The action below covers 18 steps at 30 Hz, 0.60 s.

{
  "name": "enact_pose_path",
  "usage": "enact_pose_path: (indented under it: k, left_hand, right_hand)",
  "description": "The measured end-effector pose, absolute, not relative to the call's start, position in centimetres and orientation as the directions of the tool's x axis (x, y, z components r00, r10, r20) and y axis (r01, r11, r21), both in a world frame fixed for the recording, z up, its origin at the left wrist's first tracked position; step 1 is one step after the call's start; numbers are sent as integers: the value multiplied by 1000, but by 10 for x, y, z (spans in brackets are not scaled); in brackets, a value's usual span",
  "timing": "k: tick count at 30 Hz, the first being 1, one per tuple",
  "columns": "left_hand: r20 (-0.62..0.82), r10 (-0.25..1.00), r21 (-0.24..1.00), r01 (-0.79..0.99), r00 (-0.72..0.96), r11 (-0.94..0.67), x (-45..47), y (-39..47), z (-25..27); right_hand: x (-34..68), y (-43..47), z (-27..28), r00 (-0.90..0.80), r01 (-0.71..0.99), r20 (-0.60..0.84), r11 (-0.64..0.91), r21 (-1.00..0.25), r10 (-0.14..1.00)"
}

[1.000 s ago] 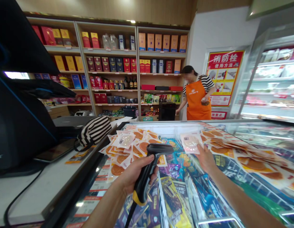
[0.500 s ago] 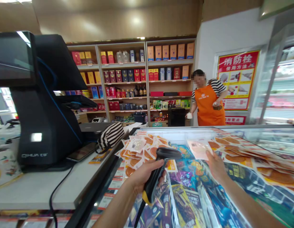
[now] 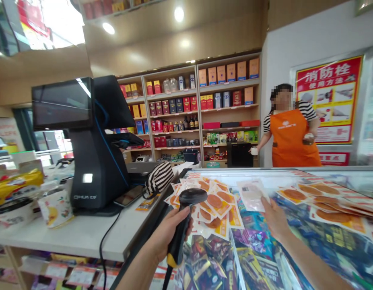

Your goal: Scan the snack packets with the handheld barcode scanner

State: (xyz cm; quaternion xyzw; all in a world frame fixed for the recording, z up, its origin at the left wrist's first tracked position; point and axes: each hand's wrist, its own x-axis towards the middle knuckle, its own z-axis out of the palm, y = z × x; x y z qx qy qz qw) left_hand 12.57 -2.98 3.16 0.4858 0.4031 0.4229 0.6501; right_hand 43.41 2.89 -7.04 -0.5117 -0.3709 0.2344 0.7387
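Observation:
My left hand (image 3: 171, 231) is wrapped round the handle of a black and yellow barcode scanner (image 3: 190, 196), its head tilted over a pile of flat packets (image 3: 216, 200) with round orange-brown discs. In my right hand (image 3: 273, 217) is a pale, flat packet (image 3: 250, 194), pinched at its right edge, with a small printed label on the side towards me. Both hands are above a glass-topped freezer. Under them show several colourful frozen packs (image 3: 258, 264). To the right of my right hand lies another spread of disc packets (image 3: 332, 215).
A black point-of-sale terminal (image 3: 97, 173) stands on the white counter (image 3: 92, 245) at left, beside a phone (image 3: 129, 196) and a striped pouch (image 3: 160, 178). The scanner's cable hangs down. Beyond the freezer is a person in an orange apron (image 3: 293, 139), before shelves of boxed bottles (image 3: 174, 105).
My view has turned left, so the terminal and shelves sit further right. The scanner has shifted left and over the disc packets relative to the right hand. Both hands keep their holds.

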Motion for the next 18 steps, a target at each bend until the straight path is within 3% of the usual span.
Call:
enact_pose_path:
  k: [4, 7, 12, 15, 18]
  left_hand:
    - [-43, 966, 952, -282, 255, 116, 135, -30, 28]
    - [43, 967, 925, -376, 250, 56, 161, -25, 24]
    - [2, 930, 909, -389, 367, 152, 226, -8, 15]
    - [135, 910, 949, -317, 392, -5, 255, 4, 6]
    - [242, 917, 943, -299, 318, -145, 266, 15, -3]
  right_hand:
    - [403, 25, -59, 519, -258, 185, 359, -897, 834]
    - [383, 14, -46, 432, -335, 182, 345, -877, 883]
    - [360, -1, -28, 371, -454, 158, 327, -829, 915]
    - [366, -2, -25, 345, -368, 143, 274, -888, 927]
    - [382, -3, -25, 591, -46, 205, 286, -957, 780]
